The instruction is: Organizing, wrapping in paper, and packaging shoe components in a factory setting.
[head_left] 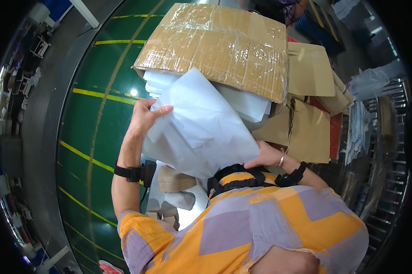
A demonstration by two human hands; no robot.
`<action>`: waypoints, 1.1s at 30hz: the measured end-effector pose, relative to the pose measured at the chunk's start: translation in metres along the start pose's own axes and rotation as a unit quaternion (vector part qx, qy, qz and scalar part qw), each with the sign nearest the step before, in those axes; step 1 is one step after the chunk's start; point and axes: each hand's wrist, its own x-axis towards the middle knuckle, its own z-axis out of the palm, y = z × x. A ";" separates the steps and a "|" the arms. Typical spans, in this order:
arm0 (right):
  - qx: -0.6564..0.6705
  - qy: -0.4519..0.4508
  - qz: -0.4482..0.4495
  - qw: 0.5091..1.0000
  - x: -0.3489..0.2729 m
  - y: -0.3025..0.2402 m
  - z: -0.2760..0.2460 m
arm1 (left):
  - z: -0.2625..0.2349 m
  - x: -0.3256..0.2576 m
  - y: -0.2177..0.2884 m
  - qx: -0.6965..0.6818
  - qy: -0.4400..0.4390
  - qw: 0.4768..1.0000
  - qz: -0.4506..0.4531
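While I hold the large white sheet (201, 132) at the centre of the frame, my left hand (146, 116) pinches its upper left edge, thumb on top and fingers curled behind, so the sheet stays spread rather than folding on itself. My right hand (267, 157) presses on the sheet's lower right edge, fingers closed over the edge, just above my chest harness (235, 178); gripping two opposite edges keeps so limp a thing under control. Its top corner lies against the stack of white sheets (247, 102) that shows under the flap of the cardboard box (219, 45), which fills the upper middle of the frame and is skinned with clear tape (the gloss suggests several layers). That flap leans forward over the stack, probably folded back for access. To the right of the box stand flat brown cartons (308, 128), propped on edge. A black wrist strap (130, 172) circles my left forearm at lower left. Beneath the sheet, a ribbed tan piece (174, 180) and more white material rest near my body. The green floor (91, 118) with yellow lines runs down the left of the frame.
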 end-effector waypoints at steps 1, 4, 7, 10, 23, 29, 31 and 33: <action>0.005 0.005 -0.002 1.000 0.000 0.001 0.000 | 0.000 0.000 0.002 0.013 0.007 1.000 -0.006; -0.061 0.027 -0.009 0.998 -0.005 -0.015 -0.013 | -0.009 -0.001 0.003 -0.019 0.020 0.999 -0.036; 0.156 0.006 -0.060 0.986 -0.020 -0.083 -0.038 | -0.029 -0.009 -0.004 -0.172 0.009 0.981 -0.090; 0.585 -0.020 -0.103 0.804 -0.015 -0.048 -0.034 | -0.031 -0.004 -0.021 -0.226 0.028 0.969 -0.094; 0.339 0.259 -0.059 0.903 -0.006 -0.074 -0.001 | -0.026 -0.018 -0.009 -0.280 0.046 0.955 -0.091; 0.161 0.290 -0.122 0.935 0.004 -0.023 0.025 | -0.011 0.029 -0.028 -0.342 0.134 0.929 -0.054; 0.152 0.300 -0.145 0.930 0.007 -0.025 0.012 | -0.007 0.026 -0.016 -0.322 0.151 0.934 -0.016; 0.143 0.312 -0.158 0.926 0.010 -0.041 -0.005 | -0.008 0.042 0.012 -0.353 0.134 0.926 0.005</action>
